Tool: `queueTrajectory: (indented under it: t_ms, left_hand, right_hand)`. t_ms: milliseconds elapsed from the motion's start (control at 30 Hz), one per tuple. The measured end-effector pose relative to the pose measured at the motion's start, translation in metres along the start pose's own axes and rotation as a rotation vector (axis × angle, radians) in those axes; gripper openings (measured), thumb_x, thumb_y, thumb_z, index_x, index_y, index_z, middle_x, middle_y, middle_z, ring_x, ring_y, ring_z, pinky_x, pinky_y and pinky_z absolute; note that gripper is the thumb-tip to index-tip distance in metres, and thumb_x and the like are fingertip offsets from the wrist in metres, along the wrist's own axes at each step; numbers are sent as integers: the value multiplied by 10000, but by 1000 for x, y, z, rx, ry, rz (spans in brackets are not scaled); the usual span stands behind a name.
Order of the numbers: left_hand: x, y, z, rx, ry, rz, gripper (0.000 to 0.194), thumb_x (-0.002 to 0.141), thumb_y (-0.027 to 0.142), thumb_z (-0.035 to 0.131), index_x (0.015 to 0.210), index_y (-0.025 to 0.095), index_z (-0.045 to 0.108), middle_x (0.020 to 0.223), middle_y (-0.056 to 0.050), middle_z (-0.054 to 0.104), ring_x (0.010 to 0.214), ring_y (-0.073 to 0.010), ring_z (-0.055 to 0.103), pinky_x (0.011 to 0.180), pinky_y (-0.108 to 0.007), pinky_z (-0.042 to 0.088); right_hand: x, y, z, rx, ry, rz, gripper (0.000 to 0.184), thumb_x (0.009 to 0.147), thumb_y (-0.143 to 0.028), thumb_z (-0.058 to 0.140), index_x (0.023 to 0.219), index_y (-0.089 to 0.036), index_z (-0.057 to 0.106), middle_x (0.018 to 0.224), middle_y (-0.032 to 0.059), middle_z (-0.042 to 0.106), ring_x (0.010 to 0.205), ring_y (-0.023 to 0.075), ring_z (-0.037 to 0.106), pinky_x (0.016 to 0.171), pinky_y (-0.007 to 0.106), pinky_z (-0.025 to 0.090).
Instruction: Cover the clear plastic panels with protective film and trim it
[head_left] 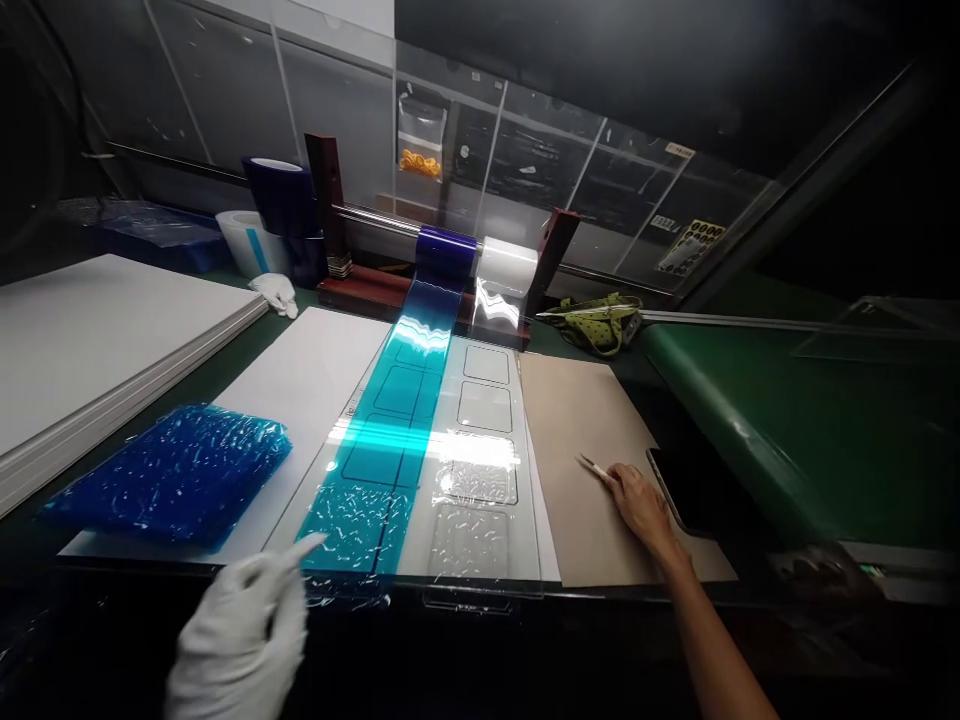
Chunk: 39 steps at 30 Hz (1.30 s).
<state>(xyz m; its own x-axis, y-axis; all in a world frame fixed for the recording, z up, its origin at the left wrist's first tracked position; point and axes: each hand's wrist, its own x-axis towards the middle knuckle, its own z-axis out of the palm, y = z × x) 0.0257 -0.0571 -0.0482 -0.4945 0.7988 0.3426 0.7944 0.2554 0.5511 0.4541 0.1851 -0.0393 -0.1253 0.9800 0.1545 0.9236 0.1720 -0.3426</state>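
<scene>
My left hand (244, 635), in a white glove, is at the lower left corner of a blue film strip (431, 375). Its index finger points right and the thumb curls up to meet it; whatever is pinched there is hidden. The film runs down from a dark blue roll (446, 250) over a clear sheet (484, 540) marked with outlined rounded rectangles. Bare, my right hand (643, 505) rests on a brown board (577, 400), gripping a slim craft knife (595, 468) with a white handle and dark pointed tip.
A clear film roll (508, 265) shares the rod with the blue one. Crinkled blue film (187, 475) and a white stack (112, 340) lie left. Right of the board are a phone (679, 490) and a green surface (787, 420). A green pouch (600, 322) sits behind.
</scene>
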Motion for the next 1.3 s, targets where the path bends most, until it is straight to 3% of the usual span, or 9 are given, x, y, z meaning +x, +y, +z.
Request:
queueTrajectory:
  t_ms: [67, 133, 300, 633, 833, 900, 1000, 1200, 1300]
  left_hand:
    - [15, 34, 16, 128, -11, 332, 328, 874, 192, 446, 1107, 279, 660, 785, -39, 559, 622, -143, 503, 531, -257, 404]
    - [28, 58, 38, 255, -103, 447, 541, 842, 40, 372, 1201, 361, 620, 832, -38, 587, 668, -143, 510, 567, -253, 389]
    - [40, 70, 77, 371, -269, 442, 626, 843, -11, 341, 1172, 446, 615, 816, -28, 610, 650, -145, 498, 552, -254, 334]
    - [34, 74, 74, 454, -420, 417, 466, 842, 113, 452, 1201, 364, 611, 1014, -90, 613, 844, -234, 533, 688, -354, 404]
    - [29, 76, 69, 425, -382, 420, 484, 870, 114, 404, 1258, 354, 567, 1042, -110, 607, 881, -250, 552, 733, -387, 401]
    - [20, 76, 64, 403, -359, 432, 382, 912, 334, 446, 1274, 302, 563, 1098, -149, 586, 957, -293, 546, 786, -439, 403]
    - [2, 74, 58, 333, -277, 507, 781, 660, 741, 612, 1275, 262, 570, 1123, -168, 571, 1022, -347, 532, 856, -501, 402]
    - [-28, 53, 64, 432, -16, 652, 438, 805, 462, 648, 1236, 445, 573, 998, -103, 643, 878, -244, 603, 749, -358, 468]
    - [-31, 45, 62, 422, -60, 586, 363, 869, 309, 581, 1173, 508, 593, 773, -66, 640, 601, -175, 548, 566, -293, 424]
  right_hand:
    - [-5, -10, 2, 42, -25, -21, 407, 962, -426, 275, 801, -194, 568, 714, 67, 625, 641, 199, 597, 575, 298, 408]
    - [-14, -33, 2, 96, -79, -60, 428, 988, -422, 232, 877, -196, 578, 673, 32, 620, 583, 171, 591, 559, 275, 413]
    - [-36, -116, 6, 96, -194, -350, 292, 982, -362, 385, 1056, -242, 641, 938, 44, 683, 736, 163, 637, 625, 257, 417]
    - [-20, -198, 45, -173, -223, -738, 241, 969, -187, 456, 835, -219, 654, 818, 8, 668, 693, 125, 547, 511, 278, 187]
    - [-16, -185, 38, -195, -232, -749, 244, 961, -171, 464, 792, -211, 635, 787, 3, 651, 679, 122, 528, 516, 281, 177]
    - [-17, -171, 29, -202, -231, -731, 239, 958, -167, 469, 794, -210, 638, 784, 3, 654, 687, 124, 541, 519, 278, 187]
    - [-20, -145, 13, -220, -237, -688, 247, 954, -163, 463, 803, -205, 653, 788, 16, 666, 686, 130, 567, 521, 272, 210]
    - [-35, -84, -20, -299, -199, -534, 274, 951, -224, 439, 794, -235, 663, 770, 15, 673, 627, 144, 593, 478, 264, 224]
    - [-51, -62, -32, -231, -124, -427, 275, 966, -348, 422, 878, -255, 666, 834, 3, 690, 634, 144, 623, 474, 249, 303]
